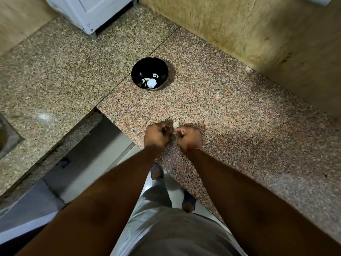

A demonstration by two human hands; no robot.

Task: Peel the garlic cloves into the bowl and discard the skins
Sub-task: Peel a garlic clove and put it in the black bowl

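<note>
A shiny dark bowl (140, 71) stands on the speckled granite counter (239, 117), with several pale peeled cloves (146, 80) on its bottom. Near the counter's front edge my left hand (156, 134) and my right hand (189, 137) are curled close together, fingertips meeting. Between them they pinch a small garlic clove (175, 133), mostly hidden by the fingers. Just beyond the fingertips a pale bit of garlic or skin (176, 123) lies on the counter. A red thread circles my right wrist.
A white appliance (88, 13) sits at the back of the counter. Tiled wall (258, 34) rises to the right. A sink edge (7, 137) shows at far left. The counter steps in an L, with floor and my legs below.
</note>
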